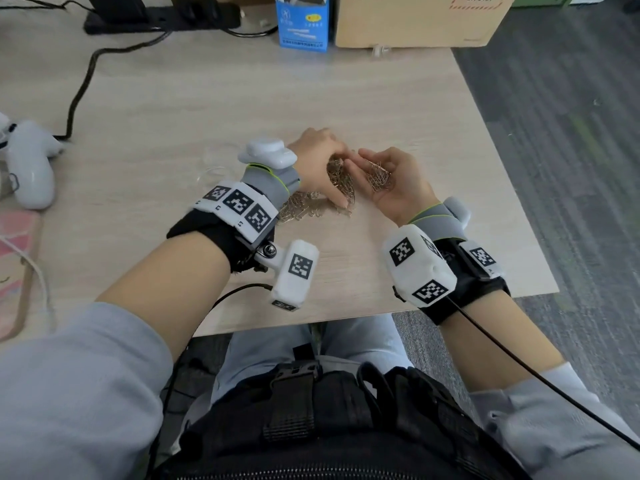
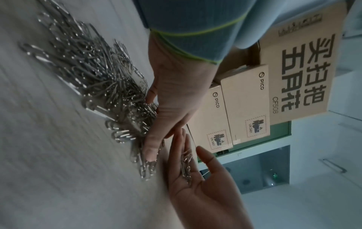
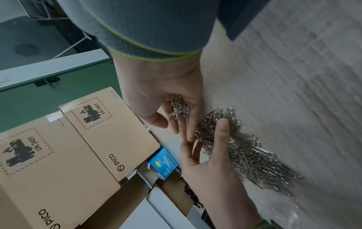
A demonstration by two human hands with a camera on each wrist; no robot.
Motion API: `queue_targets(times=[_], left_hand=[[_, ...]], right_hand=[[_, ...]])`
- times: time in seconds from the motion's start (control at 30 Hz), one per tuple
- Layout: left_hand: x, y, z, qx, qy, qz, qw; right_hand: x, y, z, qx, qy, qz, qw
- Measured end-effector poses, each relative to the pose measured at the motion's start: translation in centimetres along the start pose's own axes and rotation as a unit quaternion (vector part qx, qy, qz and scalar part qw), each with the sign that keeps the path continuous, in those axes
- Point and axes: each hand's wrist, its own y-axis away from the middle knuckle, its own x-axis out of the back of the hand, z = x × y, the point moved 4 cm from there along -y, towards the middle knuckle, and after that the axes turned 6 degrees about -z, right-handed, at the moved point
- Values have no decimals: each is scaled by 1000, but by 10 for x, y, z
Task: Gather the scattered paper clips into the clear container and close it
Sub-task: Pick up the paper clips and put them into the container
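**A:** At the near edge of a pale wood desk (image 1: 398, 109), what are the two hands doing?

**B:** The right hand (image 1: 394, 181) lies palm up, fingers loosely cupped and slightly apart, cradling a small bunch of paper clips (image 1: 379, 176) in the palm. The left hand (image 1: 318, 164) sits just beside it, palm down, fingers bent over the main heap of clips (image 1: 304, 202), the thumb resting on its near edge. The fingertips of the two hands almost meet.

**A:** Is the left hand gripping the heap?

**B:** The right wrist view shows its fingers spread, lying on and against the clips rather than closed round them. The heap trails back under the left wrist toward the person.

**A:** And the clear container?

**B:** A faint transparent outline (image 1: 211, 168) shows on the desk just left of the left wrist; too indistinct to tell whether it is the container, or whether it is open.

**A:** What lies farther out?

**B:** A white controller (image 1: 31, 168) at the left edge, with a black cable (image 1: 79, 95) running past it. At the back of the desk stand a small blue box (image 1: 302, 26) and, beside it, a brown carton (image 1: 415, 22) printed "UN 3481".
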Motion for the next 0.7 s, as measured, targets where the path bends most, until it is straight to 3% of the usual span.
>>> queue_targets(times=[0.37, 0.47, 0.7], left_hand=[[13, -4, -14, 2, 49, 73, 996], [20, 1, -21, 3, 106, 76, 991], [34, 2, 7, -63, 231, 50, 970]], right_hand=[[4, 0, 2, 16, -57, 34, 998], [0, -2, 5, 9, -57, 33, 998], [-27, -1, 13, -31, -10, -31, 999]])
